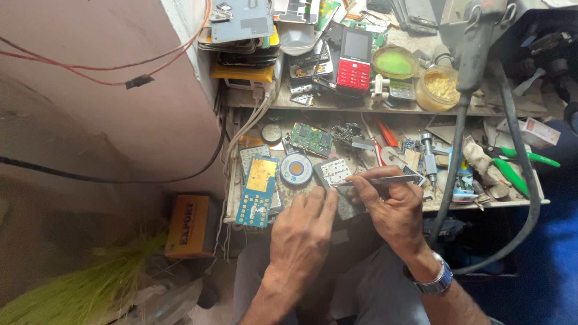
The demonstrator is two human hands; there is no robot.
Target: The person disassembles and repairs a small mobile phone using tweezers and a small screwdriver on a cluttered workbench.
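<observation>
My left hand [304, 225] rests fingers-down on a small grey phone part [344, 204] at the front edge of the workbench [481, 204], pinning it in place. My right hand [388, 201] grips metal tweezers [385, 179] whose tips point left toward a pale keypad piece [335, 170]. A watch sits on my right wrist. A blue and gold circuit board [259, 191] lies just left of my left hand, beside a round solder-wick reel [296, 168].
A green circuit board [311, 139], screwdriver [429, 159] and green-handled pliers [518, 165] clutter the bench. The shelf above holds a red keypad phone [354, 60], two jars [438, 87] and stacked phone parts. An orange box [188, 224] and green broom bristles [90, 289] lie on the floor, left.
</observation>
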